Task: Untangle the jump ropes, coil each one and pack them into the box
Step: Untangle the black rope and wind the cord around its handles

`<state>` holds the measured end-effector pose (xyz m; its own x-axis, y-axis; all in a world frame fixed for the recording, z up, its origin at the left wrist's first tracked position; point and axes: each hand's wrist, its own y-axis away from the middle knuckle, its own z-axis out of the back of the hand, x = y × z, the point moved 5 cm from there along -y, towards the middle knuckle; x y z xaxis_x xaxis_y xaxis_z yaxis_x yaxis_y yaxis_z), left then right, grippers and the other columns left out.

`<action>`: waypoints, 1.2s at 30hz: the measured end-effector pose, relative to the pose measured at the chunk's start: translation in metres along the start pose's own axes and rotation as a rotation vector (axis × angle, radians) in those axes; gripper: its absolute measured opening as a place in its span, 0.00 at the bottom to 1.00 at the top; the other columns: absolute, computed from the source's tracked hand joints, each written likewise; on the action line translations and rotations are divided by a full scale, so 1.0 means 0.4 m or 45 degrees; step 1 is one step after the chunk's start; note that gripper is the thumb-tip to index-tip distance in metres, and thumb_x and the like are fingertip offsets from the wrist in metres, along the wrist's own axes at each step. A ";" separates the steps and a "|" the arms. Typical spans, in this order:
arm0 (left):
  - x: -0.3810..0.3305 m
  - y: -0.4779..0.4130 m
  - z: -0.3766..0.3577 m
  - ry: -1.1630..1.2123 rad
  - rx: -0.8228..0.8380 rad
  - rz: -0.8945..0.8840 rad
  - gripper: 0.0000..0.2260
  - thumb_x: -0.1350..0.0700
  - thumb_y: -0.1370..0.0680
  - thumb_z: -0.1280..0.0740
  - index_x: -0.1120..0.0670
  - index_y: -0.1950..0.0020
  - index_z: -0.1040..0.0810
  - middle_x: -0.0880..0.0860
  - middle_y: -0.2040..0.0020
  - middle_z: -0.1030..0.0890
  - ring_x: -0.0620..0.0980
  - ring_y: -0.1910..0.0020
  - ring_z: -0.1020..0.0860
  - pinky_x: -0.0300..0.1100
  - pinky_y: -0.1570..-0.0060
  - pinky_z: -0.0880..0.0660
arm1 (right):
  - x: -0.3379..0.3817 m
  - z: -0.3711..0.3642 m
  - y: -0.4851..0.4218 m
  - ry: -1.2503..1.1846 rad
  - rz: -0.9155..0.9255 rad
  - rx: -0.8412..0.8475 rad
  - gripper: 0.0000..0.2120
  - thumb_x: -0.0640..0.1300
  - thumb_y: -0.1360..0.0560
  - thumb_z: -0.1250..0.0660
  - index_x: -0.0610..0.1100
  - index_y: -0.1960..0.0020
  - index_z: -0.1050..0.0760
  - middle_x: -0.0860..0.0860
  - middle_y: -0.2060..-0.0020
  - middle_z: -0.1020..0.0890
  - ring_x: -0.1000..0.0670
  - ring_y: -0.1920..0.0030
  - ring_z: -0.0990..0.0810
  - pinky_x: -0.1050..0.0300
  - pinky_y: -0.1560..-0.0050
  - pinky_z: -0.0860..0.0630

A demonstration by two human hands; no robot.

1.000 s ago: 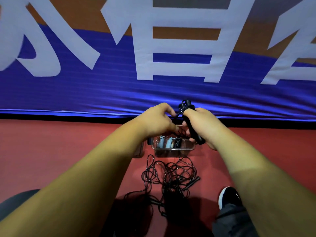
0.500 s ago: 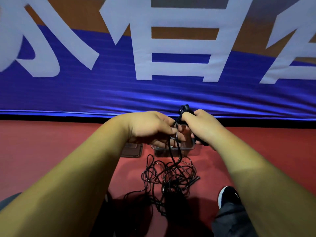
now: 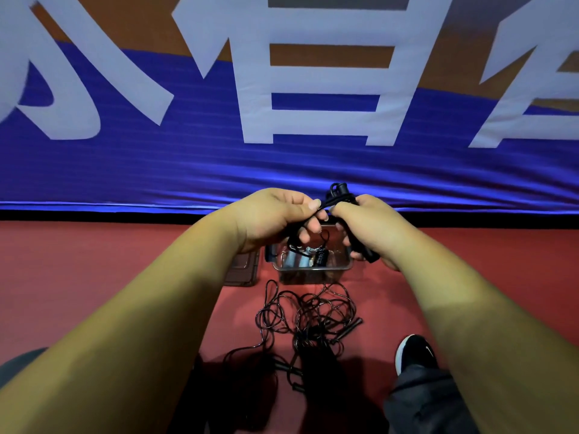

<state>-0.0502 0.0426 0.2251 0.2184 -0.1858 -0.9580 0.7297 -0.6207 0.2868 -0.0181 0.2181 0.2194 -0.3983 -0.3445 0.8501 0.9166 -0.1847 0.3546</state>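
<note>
My right hand (image 3: 366, 227) grips the black handles of a jump rope (image 3: 340, 192); their tops stick up above my fist and a lower end shows below it. My left hand (image 3: 279, 217) pinches that rope's black cord close to the handles, and cord loops hang under its fingers. Below both hands stands a clear plastic box (image 3: 313, 270) on the red floor, with grey-handled and black coiled ropes inside. A tangled heap of black jump ropes (image 3: 308, 317) lies on the floor in front of the box.
A dark lid (image 3: 242, 270) lies flat left of the box. A blue banner with large white characters (image 3: 282, 120) hangs just behind. My black shoe (image 3: 413, 352) stands right of the tangle. Dark shadow covers the floor near my legs.
My left hand has risen from beside the box to the handles, drawing the cord up; the strand that hung down to the tangle half a second ago is gone. The right hand barely moved.
</note>
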 end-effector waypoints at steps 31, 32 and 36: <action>0.015 0.016 0.050 -0.166 -0.170 -0.021 0.10 0.50 0.19 0.28 0.57 0.50 0.19 0.56 0.55 0.14 0.49 0.65 0.24 0.46 0.59 0.28 | 0.007 -0.007 0.025 -0.503 0.027 0.163 0.18 0.59 0.19 0.29 0.45 0.43 0.23 0.47 0.61 0.18 0.47 0.68 0.24 0.53 0.68 0.27; 0.020 0.016 0.050 -0.120 -0.135 -0.023 0.09 0.51 0.18 0.29 0.57 0.50 0.19 0.56 0.55 0.15 0.49 0.65 0.25 0.47 0.58 0.29 | 0.008 -0.005 0.025 -0.500 0.033 0.157 0.18 0.59 0.19 0.28 0.45 0.43 0.22 0.47 0.61 0.18 0.47 0.68 0.24 0.53 0.68 0.27; 0.035 0.026 0.034 0.013 0.094 0.042 0.04 0.63 0.21 0.29 0.59 0.47 0.19 0.60 0.49 0.16 0.51 0.59 0.20 0.47 0.52 0.20 | 0.007 0.000 0.024 -0.513 0.029 0.169 0.19 0.59 0.21 0.27 0.43 0.43 0.22 0.46 0.60 0.18 0.46 0.68 0.24 0.52 0.67 0.26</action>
<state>-0.0484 0.0233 0.2144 0.2483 -0.1993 -0.9480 0.6724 -0.6690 0.3168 -0.0105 0.2155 0.2252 -0.3569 0.0452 0.9330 0.9319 -0.0518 0.3590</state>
